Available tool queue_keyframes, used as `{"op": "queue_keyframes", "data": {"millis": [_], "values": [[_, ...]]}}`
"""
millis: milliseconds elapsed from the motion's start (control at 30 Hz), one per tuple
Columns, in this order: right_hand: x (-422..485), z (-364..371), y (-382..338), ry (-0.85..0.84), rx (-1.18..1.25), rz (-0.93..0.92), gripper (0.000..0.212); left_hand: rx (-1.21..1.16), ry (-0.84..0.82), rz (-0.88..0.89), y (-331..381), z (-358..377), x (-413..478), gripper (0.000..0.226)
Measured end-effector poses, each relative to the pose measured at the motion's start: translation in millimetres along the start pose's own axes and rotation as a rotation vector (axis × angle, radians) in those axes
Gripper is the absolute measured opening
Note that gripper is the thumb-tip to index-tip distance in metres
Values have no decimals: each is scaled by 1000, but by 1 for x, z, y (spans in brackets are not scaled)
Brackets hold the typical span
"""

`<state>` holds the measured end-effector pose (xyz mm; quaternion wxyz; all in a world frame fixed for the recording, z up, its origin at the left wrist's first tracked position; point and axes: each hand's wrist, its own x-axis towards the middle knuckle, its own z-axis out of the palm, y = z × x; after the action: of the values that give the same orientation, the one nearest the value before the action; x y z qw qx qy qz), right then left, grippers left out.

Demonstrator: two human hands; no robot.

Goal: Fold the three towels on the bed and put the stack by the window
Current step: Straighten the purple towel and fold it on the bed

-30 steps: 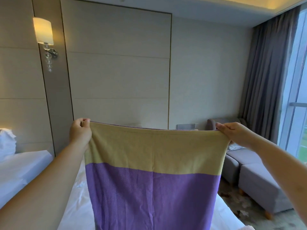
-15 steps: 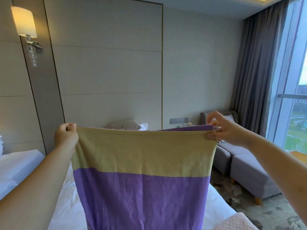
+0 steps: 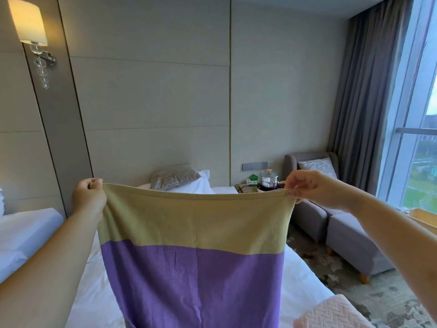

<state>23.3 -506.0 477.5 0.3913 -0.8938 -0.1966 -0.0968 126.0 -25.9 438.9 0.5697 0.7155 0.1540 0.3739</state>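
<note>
I hold the towel (image 3: 194,245) up over the bed (image 3: 89,292), left hand (image 3: 88,197) & right hand (image 3: 314,188) each pinching a top corner, spread wide so it hangs flat, prob. for folding.

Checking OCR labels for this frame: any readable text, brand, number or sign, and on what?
None readable.
Green and white packet: possible print, too small and blurred to read.
Wall switch panel: no legible marks.
Towel: two plain colour bands, no label showing.
</note>
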Motion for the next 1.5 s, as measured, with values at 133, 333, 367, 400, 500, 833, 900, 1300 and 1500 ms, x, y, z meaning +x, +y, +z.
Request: {"op": "queue_keyframes", "data": {"millis": [133,333,367,400,500,833,900,1300,1500], "values": [[1,-7,1,-43,-269,18,11,1,-6,38,1,-1,0,30],[7,-16,16,-74,-584,147,14,-59,-82,102,9,7,-2,25],[8,-16,18,-83,-629,169,17,-69,-100,117,8,7,-1,24],[10,-17,20,-93,-664,188,19,-77,-124,131,7,8,0,23],[14,-16,26,-130,-733,229,13,-69,-203,150,2,8,2,23],[28,35,87,-127,-267,473,17,240,-540,-75,-85,4,10,41],[32,51,103,-107,-74,603,18,286,-595,-159,-108,10,8,35],[158,114,212,307,546,745,23,261,-377,-135,-162,128,27,15],[264,89,215,435,609,528,31,198,-194,107,-114,191,106,8]]}}
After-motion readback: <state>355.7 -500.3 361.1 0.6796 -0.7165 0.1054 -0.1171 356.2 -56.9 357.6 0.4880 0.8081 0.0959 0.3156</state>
